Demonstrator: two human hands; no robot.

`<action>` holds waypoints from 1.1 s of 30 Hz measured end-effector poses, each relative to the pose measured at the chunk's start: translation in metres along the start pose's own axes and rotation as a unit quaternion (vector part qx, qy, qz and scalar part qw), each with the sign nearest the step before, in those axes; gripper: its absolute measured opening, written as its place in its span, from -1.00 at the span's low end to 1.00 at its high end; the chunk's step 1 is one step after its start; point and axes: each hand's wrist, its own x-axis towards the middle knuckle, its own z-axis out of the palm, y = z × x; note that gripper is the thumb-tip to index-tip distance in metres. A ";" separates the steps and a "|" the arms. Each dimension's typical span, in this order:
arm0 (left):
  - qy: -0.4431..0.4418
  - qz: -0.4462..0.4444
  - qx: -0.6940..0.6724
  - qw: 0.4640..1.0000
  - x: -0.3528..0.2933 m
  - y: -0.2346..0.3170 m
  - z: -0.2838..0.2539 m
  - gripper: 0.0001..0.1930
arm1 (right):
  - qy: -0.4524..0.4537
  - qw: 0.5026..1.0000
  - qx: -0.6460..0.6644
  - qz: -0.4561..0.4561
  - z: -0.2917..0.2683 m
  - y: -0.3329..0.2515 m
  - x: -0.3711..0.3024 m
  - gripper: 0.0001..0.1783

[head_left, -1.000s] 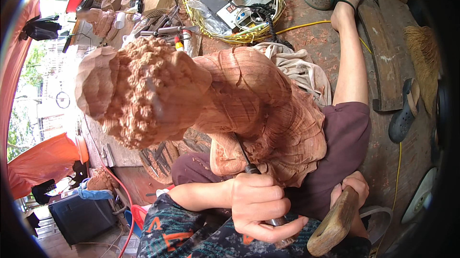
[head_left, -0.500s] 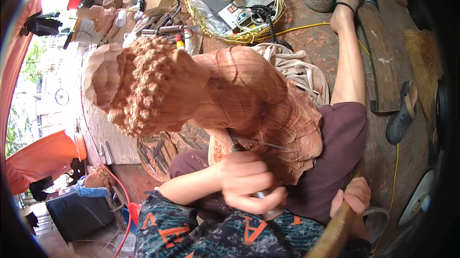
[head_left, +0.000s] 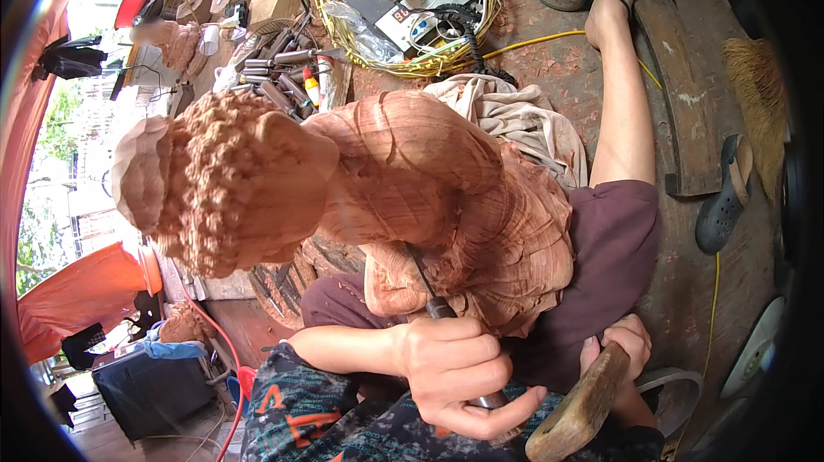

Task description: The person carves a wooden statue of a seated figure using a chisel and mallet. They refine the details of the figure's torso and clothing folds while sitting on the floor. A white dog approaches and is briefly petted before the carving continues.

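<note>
A reddish wood carving (head_left: 412,161) of a figure, with tight curls on its head, lies sideways across my lap. My left hand (head_left: 459,367) is wrapped round the dark handle of a chisel (head_left: 439,307), whose thin blade reaches up to the underside of the carving near its chest. The blade's tip is hidden against the wood. On the right, my right hand (head_left: 631,343) grips a worn wooden mallet (head_left: 577,406). The mallet's thick end points down and left, close to the butt of the chisel but apart from it.
Several carving tools (head_left: 279,80) lie beyond the carving's head. A control box (head_left: 429,20) sits within coiled yellow cable. A crumpled cloth (head_left: 519,114) is behind the carving. At right are a plank (head_left: 687,110) and a dark clog (head_left: 724,213); a red cable (head_left: 210,320) runs at left.
The carving's head has shifted left and slightly down in the picture. More of the chisel's handle and blade shows. The mallet's thick end has swung up into clearer view beside the chisel's butt.
</note>
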 end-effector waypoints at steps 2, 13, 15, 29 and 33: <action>-0.004 0.003 0.001 1.000 -0.004 -0.003 -0.003 -0.73 | 0.006 1.000 0.001 -0.011 0.003 0.001 0.000 -0.70; 0.056 0.037 -0.015 0.998 -0.012 -0.010 0.002 -0.80 | -0.014 0.995 -0.017 -0.102 -0.003 -0.007 0.011 -0.71; 0.068 0.042 -0.011 0.997 -0.012 -0.010 -0.002 -0.80 | -0.006 0.993 -0.007 -0.118 -0.005 -0.009 0.015 -0.72; 0.059 0.030 -0.009 0.998 -0.015 -0.020 -0.008 -0.79 | -0.064 0.990 -0.083 -0.091 -0.017 -0.011 0.023 -0.67; 0.023 0.021 0.031 0.999 -0.015 -0.021 -0.009 -0.77 | 0.044 0.992 0.007 -0.120 -0.010 -0.004 0.011 -0.71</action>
